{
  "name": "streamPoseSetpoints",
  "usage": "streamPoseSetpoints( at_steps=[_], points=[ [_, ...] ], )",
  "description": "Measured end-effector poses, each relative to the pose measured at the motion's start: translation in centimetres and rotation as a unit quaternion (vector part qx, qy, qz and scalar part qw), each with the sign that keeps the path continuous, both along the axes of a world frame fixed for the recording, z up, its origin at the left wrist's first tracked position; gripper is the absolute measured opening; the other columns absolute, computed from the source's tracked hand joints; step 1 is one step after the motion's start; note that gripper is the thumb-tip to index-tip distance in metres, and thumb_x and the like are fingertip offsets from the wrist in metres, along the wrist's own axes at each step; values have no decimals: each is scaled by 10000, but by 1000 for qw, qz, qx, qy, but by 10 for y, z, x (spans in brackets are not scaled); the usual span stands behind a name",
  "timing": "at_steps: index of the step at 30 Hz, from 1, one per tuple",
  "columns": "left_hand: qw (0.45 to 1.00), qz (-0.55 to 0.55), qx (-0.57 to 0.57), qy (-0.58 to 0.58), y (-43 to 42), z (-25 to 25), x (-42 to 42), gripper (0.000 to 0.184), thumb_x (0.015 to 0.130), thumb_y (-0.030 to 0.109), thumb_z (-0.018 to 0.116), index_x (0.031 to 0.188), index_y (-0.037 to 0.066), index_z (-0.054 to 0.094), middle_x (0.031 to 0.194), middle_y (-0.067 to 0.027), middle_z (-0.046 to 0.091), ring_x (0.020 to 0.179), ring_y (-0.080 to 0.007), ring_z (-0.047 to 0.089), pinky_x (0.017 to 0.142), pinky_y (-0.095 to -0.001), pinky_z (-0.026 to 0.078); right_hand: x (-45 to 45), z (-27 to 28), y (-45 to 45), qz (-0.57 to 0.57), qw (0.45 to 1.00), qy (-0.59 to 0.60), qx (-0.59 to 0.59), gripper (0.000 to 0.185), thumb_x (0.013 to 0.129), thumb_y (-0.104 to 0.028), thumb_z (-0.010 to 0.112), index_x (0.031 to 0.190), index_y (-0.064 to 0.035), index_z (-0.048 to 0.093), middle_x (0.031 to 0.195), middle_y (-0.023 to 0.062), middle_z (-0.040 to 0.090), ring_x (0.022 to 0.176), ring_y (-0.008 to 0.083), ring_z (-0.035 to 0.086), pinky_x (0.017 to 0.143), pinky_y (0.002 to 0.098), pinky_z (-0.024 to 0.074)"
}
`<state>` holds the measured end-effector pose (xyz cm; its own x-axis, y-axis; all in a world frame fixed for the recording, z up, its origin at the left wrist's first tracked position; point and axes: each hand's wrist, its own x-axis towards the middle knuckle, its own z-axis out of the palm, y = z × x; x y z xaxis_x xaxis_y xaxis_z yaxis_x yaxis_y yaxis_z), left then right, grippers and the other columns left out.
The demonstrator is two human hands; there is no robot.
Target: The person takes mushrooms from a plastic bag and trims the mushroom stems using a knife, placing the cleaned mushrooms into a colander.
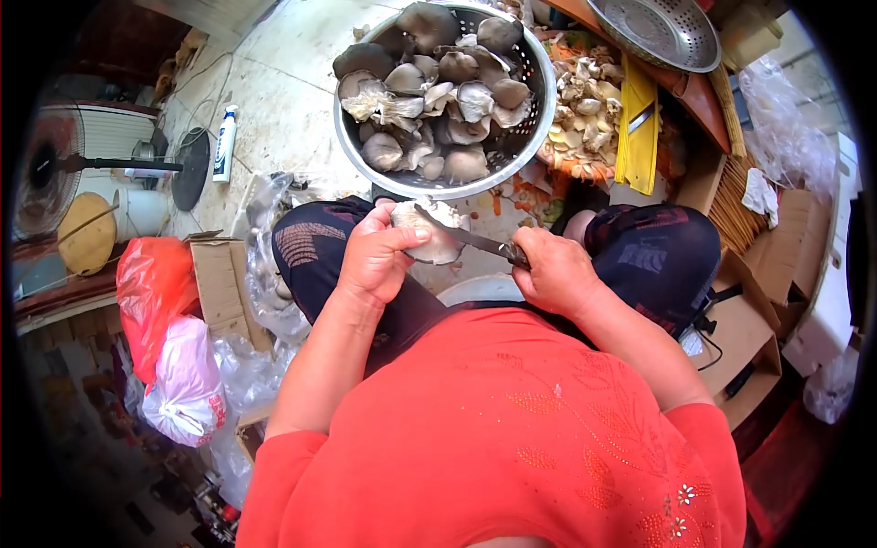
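Observation:
Between my knees, my left hand (376, 254) is closed around a pale grey oyster mushroom (437, 245), thumb on its near side. My right hand (559, 268) grips the dark handle of a knife (482, 242). The blade points left and lies against the upper part of the mushroom; whether it has cut in, I cannot tell. Just beyond my hands stands a metal colander (438, 190) heaped with grey oyster mushrooms (457, 100).
Right of the colander lies a pile of trimmings (585, 110) with a yellow slicer (637, 128) beside it. A shallow metal strainer (662, 32) rests at the top right. Red (155, 297) and pink plastic bags (187, 384) and a fan (50, 164) are on the left.

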<state>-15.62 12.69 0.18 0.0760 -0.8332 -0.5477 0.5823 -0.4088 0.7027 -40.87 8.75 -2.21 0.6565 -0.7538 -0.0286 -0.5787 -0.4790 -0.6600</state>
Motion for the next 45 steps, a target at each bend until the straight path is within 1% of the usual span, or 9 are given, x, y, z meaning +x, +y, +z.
streamPoseSetpoints(
  at_steps=[8,13,17,19,24,26,32,34,45],
  points=[
    [998,-26,64,2,5,2,-36,495,717,-79,689,1164,-32,481,1037,-120,620,957,-242,640,859,-355,515,12,2,-2,-11,999,34,22,203,769,-150,598,899,-49,479,812,161,587,781,368,607,675,466,489],
    [999,38,5,15,-3,4,0,435,759,-72,624,1176,-57,501,1096,-178,632,997,-287,639,919,-448,510,-1,-4,-6,-36,997,53,31,187,779,-160,586,891,-50,483,819,165,593,772,375,603,672,476,484],
    [998,-8,16,-60,-5,12,8,451,739,-89,644,1167,-47,509,1075,-149,642,979,-257,644,899,-371,513,0,-3,-4,-43,998,32,25,174,781,-163,581,884,-57,489,810,164,593,766,373,602,664,474,483],
    [997,-9,-2,-82,-7,11,0,430,717,-79,682,1118,-18,541,1031,-110,652,913,-197,654,819,-308,529,4,-3,-3,-73,997,-20,26,164,777,-157,580,882,-60,499,797,161,594,761,372,600,657,472,479],
    [993,-38,-4,-110,-5,0,-13,375,709,-75,697,1058,-8,580,1012,-77,647,908,-159,633,824,-283,519,5,-1,-2,-60,994,-74,50,167,767,-152,588,895,-68,520,793,161,596,760,370,602,668,455,483],
    [974,-66,-29,-216,-4,4,-23,347,710,-73,705,1029,-1,590,998,-59,640,906,-137,616,825,-269,510,6,1,-1,-54,993,-83,66,170,765,-151,591,900,-71,526,797,162,598,763,370,604,675,449,485],
    [935,-64,-124,-326,6,-10,-33,228,740,-31,716,921,17,588,907,-9,641,844,-85,614,780,-233,489,9,0,2,-41,984,-88,150,206,772,-157,590,948,-62,541,847,177,620,807,386,610,708,445,490],
    [895,-65,-116,-426,8,-11,-32,194,749,8,736,889,28,604,873,-12,647,801,-81,615,740,-231,495,8,-1,2,-35,980,-87,175,219,771,-158,586,961,-57,544,856,186,626,826,392,611,721,447,492],
    [901,-31,-126,-414,18,-9,-26,167,795,80,756,873,29,617,804,-6,655,741,-67,607,685,-220,496,-5,5,4,-24,979,17,202,213,771,-154,565,951,-38,558,863,213,635,851,403,612,750,467,487]
  ],
)
